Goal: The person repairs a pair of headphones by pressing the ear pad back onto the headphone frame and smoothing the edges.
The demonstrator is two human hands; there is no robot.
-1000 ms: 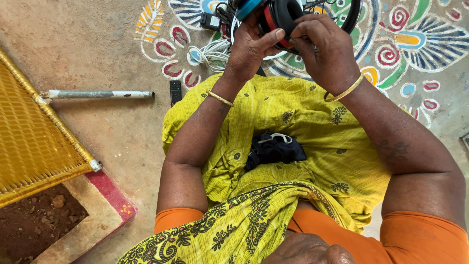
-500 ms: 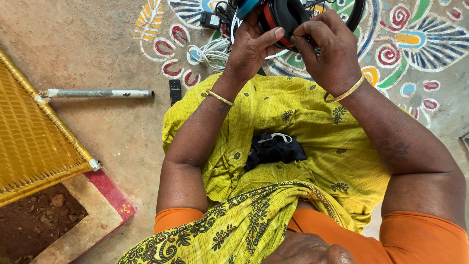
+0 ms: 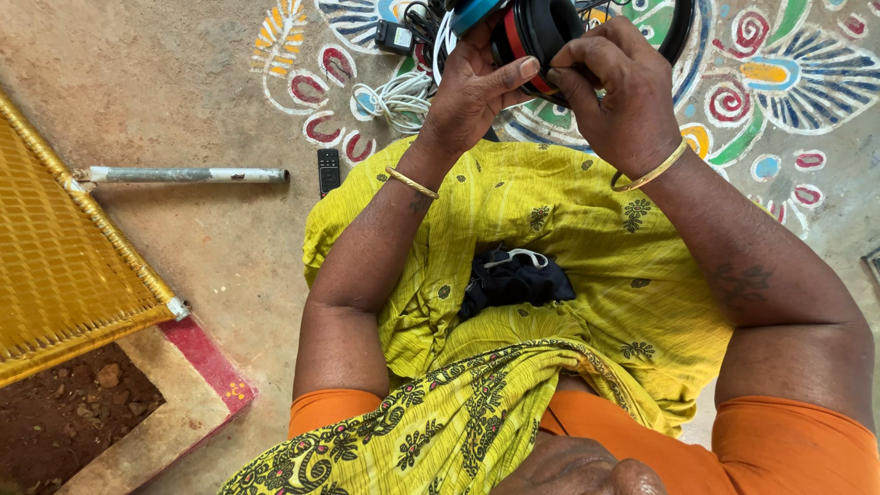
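Observation:
Both my hands are raised in front of me at the top of the head view, holding a pair of headphones (image 3: pixel 532 32) with black ear cups, red trim and a blue part. My left hand (image 3: pixel 477 87) grips the left cup, thumb stretched across it. My right hand (image 3: pixel 614 82) pinches the same cup from the right, and the black headband loops behind it. Each wrist wears a gold bangle. A small black pouch (image 3: pixel 513 280) with a white cord lies in my lap on the yellow-green printed cloth (image 3: pixel 568 211).
On the ground ahead lie a coiled white cable (image 3: pixel 394 96), a black adapter (image 3: pixel 394 37) and a small black remote (image 3: pixel 328 170), on a painted floral floor pattern (image 3: pixel 788 82). A grey metal pipe (image 3: pixel 183 174) and a yellow woven frame (image 3: pixel 64 247) stand to the left, above a red-edged soil bed (image 3: pixel 73 412).
My fingers have shifted slightly on the ear cup; the hands and headphones stay in nearly the same place.

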